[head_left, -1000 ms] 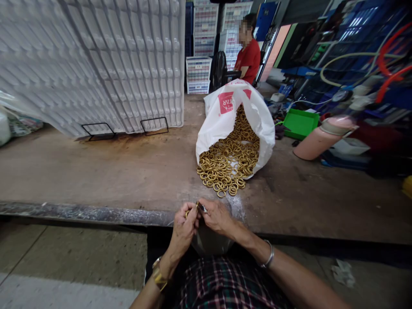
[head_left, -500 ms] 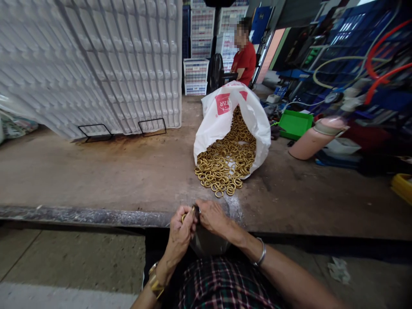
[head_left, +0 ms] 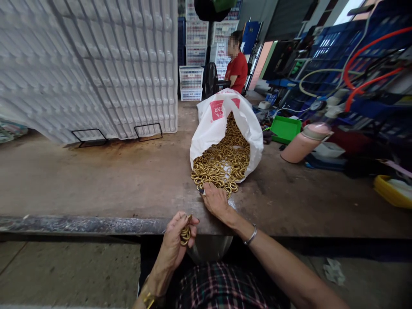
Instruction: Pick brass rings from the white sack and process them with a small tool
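The left hand (head_left: 180,231) is curling part-closed around several brass-coloured rings (head_left: 185,236), probably bunching them so that none slips away. The right hand (head_left: 216,201) is pinching a small dark-tipped object (head_left: 201,191), partly hidden by the fingers, at the near edge of the ring pile (head_left: 222,163); whether it is touching the pile cannot be told. The white bag (head_left: 204,139) is lying sideways on the counter (head_left: 96,180), its mouth facing the person, presumably putting its contents within reach. Black wire stands (head_left: 148,125) are apparently bracing the moulded panels (head_left: 128,68).
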The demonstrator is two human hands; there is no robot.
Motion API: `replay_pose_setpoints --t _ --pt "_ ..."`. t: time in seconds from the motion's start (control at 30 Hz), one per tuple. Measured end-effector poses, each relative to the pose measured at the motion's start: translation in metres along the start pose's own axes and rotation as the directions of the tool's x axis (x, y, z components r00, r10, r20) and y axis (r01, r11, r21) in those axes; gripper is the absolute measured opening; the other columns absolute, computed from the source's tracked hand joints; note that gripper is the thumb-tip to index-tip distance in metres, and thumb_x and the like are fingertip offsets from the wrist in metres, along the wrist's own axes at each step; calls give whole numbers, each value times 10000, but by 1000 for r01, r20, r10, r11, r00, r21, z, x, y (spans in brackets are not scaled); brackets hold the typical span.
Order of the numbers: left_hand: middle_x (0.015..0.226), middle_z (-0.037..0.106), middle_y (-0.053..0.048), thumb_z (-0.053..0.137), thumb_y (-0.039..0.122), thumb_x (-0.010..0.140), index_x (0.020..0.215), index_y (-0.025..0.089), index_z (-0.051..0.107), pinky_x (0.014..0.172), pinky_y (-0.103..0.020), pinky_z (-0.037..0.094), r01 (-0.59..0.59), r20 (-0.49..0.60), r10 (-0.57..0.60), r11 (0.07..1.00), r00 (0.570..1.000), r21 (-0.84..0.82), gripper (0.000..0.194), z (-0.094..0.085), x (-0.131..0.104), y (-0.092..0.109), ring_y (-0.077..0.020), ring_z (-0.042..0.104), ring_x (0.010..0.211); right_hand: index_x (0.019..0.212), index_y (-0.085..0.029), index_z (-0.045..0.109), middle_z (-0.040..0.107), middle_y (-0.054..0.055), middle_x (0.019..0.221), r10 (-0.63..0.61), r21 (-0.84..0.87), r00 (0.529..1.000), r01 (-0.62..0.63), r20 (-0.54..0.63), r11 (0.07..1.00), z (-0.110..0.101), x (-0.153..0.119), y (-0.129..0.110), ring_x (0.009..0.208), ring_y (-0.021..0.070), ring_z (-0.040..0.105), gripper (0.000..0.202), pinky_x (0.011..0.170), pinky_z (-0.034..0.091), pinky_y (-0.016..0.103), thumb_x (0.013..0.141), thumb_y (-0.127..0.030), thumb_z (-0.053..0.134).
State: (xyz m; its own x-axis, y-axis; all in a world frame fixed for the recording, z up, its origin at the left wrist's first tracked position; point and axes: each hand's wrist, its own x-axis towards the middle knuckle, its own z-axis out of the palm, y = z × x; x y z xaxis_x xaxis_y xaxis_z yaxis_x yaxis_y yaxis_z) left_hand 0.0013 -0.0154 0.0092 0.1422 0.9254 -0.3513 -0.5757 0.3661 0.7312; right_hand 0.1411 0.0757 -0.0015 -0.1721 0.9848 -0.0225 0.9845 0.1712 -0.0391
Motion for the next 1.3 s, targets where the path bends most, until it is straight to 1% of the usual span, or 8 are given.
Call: replay_pose_setpoints --t 0.2,0.37,0.47,0.57,0.73,0.83,1.0,1.3 --pt "743 607 -19 665 254 697 858 173 497 373 -151 325 63 13 -62 992 998 -107 246 -4 3 2 -91 530 545 984 -176 502 597 94 949 6 32 1000 -6 -14 999 1 3 2 775 191 605 202 623 385 265 817 -153 392" --pt "727 606 -21 695 228 669 853 150 547 383 -141 314 112 35 -107 970 994 -217 249 -10 9 0 -98 568 594 896 -181 542 622 55 875 -33 339 986 87 -161 937 3 -7 6 767 173 581 171 668 379 260 774 -142 428" --pt "740 620 -31 695 255 677 788 138 546 390 -140 322 98 -29 -110 958 994 -271 220 -12 12 -2 -102 586 603 825 -183 554 615 23 740 -33 660 979 162 -203 734 3 -15 1 693 141 559 162 665 396 246 812 -213 395" --pt "741 630 -29 697 250 677 754 146 518 395 -143 336 44 -98 -73 962 992 -271 221 -11 15 -2 -107 597 604 742 -194 549 579 -17 620 15 876 991 108 -130 471 2 -23 -8 612 120 528 169 621 410 232 803 -274 413" --pt "760 616 -12 686 275 693 820 154 519 382 -132 348 18 -105 -41 978 994 -206 242 -8 16 1 -96 599 601 786 -198 550 558 -45 574 5 985 997 -78 78 156 5 -30 -23 442 82 427 164 467 366 212 778 -343 474" --pt "765 598 -4 684 305 694 901 158 526 367 -121 330 33 -91 -52 979 995 -201 300 -5 15 2 -82 581 581 795 -191 551 559 -39 579 -14 992 992 -124 124 33 10 -32 -29 448 84 453 185 445 361 209 769 -366 496" --pt "695 535 29 679 335 697 898 153 518 365 -105 289 22 -46 -33 974 998 -226 316 -4 14 -1 -33 486 497 777 -194 586 574 -29 596 -12 990 998 -55 57 127 9 -36 -32 548 106 526 184 537 416 216 774 -352 492" --pt "662 519 36 699 378 660 780 162 469 357 -116 244 -50 -106 35 988 994 -145 337 -4 14 -6 -21 411 449 665 -187 557 549 -34 578 -25 964 999 -17 24 265 1 -39 -30 571 103 510 174 579 413 212 773 -289 465"
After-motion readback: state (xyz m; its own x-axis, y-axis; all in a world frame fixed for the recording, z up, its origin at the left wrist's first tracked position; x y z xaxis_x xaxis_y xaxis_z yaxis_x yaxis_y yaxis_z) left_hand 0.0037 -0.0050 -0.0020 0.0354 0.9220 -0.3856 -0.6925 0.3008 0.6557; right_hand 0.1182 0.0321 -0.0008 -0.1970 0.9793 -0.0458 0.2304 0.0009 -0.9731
